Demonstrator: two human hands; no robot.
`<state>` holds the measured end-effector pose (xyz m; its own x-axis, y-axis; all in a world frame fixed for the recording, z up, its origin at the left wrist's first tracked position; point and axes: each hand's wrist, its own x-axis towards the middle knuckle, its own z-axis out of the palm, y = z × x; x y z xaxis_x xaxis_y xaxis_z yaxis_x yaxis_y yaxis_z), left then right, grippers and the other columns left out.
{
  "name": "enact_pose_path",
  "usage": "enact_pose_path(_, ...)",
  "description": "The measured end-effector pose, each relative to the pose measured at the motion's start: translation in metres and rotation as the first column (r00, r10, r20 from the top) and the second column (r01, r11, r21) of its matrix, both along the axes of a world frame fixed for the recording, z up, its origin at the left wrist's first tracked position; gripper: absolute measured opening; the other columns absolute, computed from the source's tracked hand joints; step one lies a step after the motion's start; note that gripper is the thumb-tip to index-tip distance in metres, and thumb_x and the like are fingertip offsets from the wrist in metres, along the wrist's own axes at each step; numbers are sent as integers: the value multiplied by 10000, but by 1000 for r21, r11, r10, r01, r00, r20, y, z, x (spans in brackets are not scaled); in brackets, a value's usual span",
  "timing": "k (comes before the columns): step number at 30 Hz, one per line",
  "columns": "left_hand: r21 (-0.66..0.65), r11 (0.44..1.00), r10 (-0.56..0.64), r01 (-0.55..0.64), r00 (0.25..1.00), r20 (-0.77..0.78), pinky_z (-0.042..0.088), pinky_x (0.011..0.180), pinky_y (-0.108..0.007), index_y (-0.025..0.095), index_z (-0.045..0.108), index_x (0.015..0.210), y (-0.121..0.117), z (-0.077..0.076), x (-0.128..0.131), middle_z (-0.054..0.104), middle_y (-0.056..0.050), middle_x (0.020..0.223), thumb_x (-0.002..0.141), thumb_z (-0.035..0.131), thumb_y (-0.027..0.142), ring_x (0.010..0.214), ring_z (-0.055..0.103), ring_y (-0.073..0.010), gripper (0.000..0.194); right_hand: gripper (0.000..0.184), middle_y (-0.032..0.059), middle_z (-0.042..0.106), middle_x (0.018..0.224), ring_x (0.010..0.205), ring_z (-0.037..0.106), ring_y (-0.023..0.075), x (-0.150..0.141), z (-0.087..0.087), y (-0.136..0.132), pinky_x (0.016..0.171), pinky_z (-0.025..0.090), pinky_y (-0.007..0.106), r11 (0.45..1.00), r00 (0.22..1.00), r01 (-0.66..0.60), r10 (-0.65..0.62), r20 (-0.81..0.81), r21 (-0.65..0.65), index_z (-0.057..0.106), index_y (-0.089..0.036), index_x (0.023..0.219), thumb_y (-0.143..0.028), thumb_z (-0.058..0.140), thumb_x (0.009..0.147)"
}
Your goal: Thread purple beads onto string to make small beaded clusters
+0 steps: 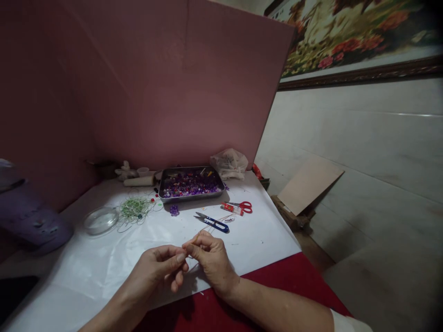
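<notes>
Metal tray holds many purple beads. Plastic bag beside it, insides hard to see. Left hand, right hand: fingers pinched on thin thread over white sheet; thread's end hidden.

Obstacle beyond right fingers: blue snips

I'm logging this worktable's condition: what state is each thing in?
Left hand: grip pinched; whatever it holds is unclear
Right hand: grip pinched on thin strands
Metal tray: uncovered, holding beads
Blue-handled snips: lying flat, blades apart
Red-handled scissors: lying down; blades too small to judge
Green thread: loosely tangled
Clear dish: resting flat
Plastic bag: crumpled
Beige panel: tilted
</notes>
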<state>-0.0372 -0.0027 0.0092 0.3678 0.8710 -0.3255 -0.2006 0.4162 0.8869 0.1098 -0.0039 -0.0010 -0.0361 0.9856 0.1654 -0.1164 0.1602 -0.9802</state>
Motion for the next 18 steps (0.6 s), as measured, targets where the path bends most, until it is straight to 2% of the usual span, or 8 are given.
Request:
enact_pose_path(4, 12, 996, 87, -87, 996, -9, 368, 348, -145, 119, 681, 626, 0, 7, 0, 655, -16, 525, 617, 790, 324, 355, 512, -60, 232, 208, -4, 546, 620, 602, 485, 122, 2, 0, -2, 585, 374, 244, 999, 999, -18, 20, 49, -41, 681, -136, 650, -315, 660, 756)
enact_pose_path(6, 22, 993, 117, -116, 993, -24, 355, 337, -142, 117, 681, 620, 0, 12, 0, 647, -8, 515, 603, 798, 324, 344, 494, -53, 238, 225, -26, 495, 564, 541, 437, 106, 4, -1, -3, 539, 358, 235, 998, 994, 29, -24, 106, -50, 623, -139, 629, -313, 638, 772)
enact_pose_path(8, 29, 991, 130, -129, 991, -42, 360, 345, -144, 115, 683, 616, 0, 17, -1, 644, -6, 514, 592, 804, 321, 343, 484, -48, 241, 204, -30, 483, 572, 549, 430, 106, 6, -1, -4, 541, 359, 233, 995, 976, 101, -103, 190, 17, 571, -150, 634, -278, 618, 785)
enact_pose_path(10, 31, 991, 134, -133, 990, -54, 370, 354, -149, 113, 685, 617, -1, 20, -2, 648, -9, 526, 579, 810, 327, 350, 485, -50, 251, 154, -16, 509, 636, 597, 456, 114, 7, 0, -5, 574, 374, 235, 980, 945, 139, -174, 276, 142, 548, -155, 665, -222, 593, 796)
enact_pose_path(14, 51, 992, 118, -114, 990, -75, 378, 359, -162, 111, 689, 617, -1, 21, -3, 651, -14, 546, 581, 805, 341, 363, 498, -61, 260, 62, 5, 533, 730, 645, 493, 120, 7, 3, -9, 608, 390, 237, 934, 892, 84, -226, 393, 347, 560, -158, 749, -135, 538, 802)
enact_pose_path(18, 77, 993, 94, -87, 992, -90, 374, 363, -165, 113, 689, 619, -1, 20, -3, 647, -13, 554, 602, 792, 345, 373, 503, -64, 255, 77, 16, 542, 768, 637, 516, 121, 7, 4, -12, 600, 401, 237, 918, 855, 34, -231, 465, 394, 588, -159, 834, -124, 524, 809)
